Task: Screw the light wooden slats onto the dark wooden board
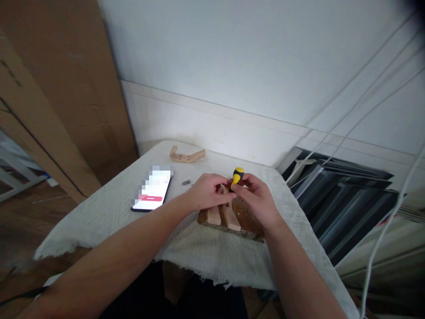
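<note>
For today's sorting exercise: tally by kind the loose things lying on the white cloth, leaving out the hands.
Wooden pieces: 2, the curved piece and the slatted block
Phones: 1
Screwdrivers: 1
Small metal bits: 1
Total: 5

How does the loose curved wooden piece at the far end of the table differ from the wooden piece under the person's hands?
The curved wooden piece lies alone and untouched; the wooden assembly sits under the left hand and right hand, which holds a yellow-handled screwdriver. The curved piece is single and pale; the assembly is several parts on a darker base. Both rest on the white cloth.
</note>
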